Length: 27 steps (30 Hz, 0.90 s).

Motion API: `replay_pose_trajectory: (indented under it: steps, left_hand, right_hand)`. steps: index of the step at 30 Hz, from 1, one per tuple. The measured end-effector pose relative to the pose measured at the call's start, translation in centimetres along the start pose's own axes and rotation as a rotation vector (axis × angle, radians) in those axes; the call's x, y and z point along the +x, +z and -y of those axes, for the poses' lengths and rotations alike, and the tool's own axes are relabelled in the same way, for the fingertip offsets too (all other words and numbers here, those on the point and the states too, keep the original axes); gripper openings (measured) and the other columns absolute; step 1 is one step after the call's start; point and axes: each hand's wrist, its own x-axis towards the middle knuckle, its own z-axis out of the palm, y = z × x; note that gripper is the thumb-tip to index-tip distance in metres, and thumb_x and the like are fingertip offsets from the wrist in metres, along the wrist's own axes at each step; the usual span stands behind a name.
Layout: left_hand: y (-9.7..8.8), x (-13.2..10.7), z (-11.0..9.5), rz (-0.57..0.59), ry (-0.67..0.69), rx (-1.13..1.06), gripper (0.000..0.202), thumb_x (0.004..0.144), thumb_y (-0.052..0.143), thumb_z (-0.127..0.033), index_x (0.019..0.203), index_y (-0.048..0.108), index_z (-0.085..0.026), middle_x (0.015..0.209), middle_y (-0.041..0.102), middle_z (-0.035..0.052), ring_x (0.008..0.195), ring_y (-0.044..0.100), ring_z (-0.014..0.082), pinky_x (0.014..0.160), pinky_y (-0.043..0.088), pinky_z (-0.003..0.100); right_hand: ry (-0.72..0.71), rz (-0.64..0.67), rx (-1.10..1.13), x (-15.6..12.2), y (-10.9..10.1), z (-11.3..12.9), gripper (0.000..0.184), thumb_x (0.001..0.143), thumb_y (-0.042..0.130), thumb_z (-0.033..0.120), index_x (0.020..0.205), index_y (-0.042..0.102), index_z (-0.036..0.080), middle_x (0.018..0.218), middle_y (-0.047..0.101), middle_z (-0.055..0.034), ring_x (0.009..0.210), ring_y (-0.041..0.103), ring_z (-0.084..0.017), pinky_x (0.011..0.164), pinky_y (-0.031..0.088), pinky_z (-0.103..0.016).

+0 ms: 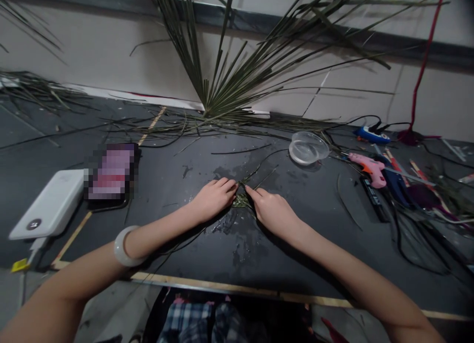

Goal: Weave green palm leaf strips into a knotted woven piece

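Observation:
Between my two hands, low over the dark tabletop, is a small woven piece of green leaf strips [241,200]. My left hand [216,198] grips its left side with bent fingers. From the right, my right hand [273,208] pinches the upper right part, thumb and index finger close together. Loose strip ends stick out from the weave, away from me and to the upper right. The fingers partly hide the piece. Wet patches shine on the table [237,254] around it.
A fan-shaped palm leaf [222,86] leans on the wall behind loose strips. To the left are a phone [113,175] and a white power bank [52,202]. A clear plastic bowl [307,149], a pink glue gun [370,169] and cluttered tools with cables stand on the right.

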Motion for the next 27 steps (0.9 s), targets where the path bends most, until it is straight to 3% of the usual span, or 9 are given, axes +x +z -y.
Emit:
replay_pose_trajectory:
  steps: [13, 27]
  left_hand:
    - [-0.29, 0.10, -0.25, 0.005, 0.025, -0.001, 0.025, 0.097, 0.041, -0.021, 0.098, 0.065, -0.013, 0.114, 0.058, 0.0079, 0.099, 0.050, 0.0193, 0.071, 0.037, 0.028]
    - [-0.23, 0.01, -0.33, 0.000, 0.035, 0.037, 0.021, 0.095, 0.047, -0.021, 0.100, 0.065, -0.012, 0.113, 0.057, 0.0078, 0.098, 0.051, 0.0187, 0.071, 0.038, 0.029]
  right_hand:
    - [-0.028, 0.030, -0.052, 0.05, -0.16, 0.32, 0.056, 0.087, 0.029, 0.003, 0.142, 0.034, 0.009, 0.112, 0.062, -0.0185, 0.085, 0.067, -0.021, 0.071, 0.054, -0.029]
    - [-0.035, -0.001, -0.054, -0.14, 0.04, -0.28, 0.052, 0.089, 0.032, 0.008, 0.140, 0.039, 0.014, 0.107, 0.064, -0.0145, 0.080, 0.068, -0.021, 0.066, 0.052, -0.029]
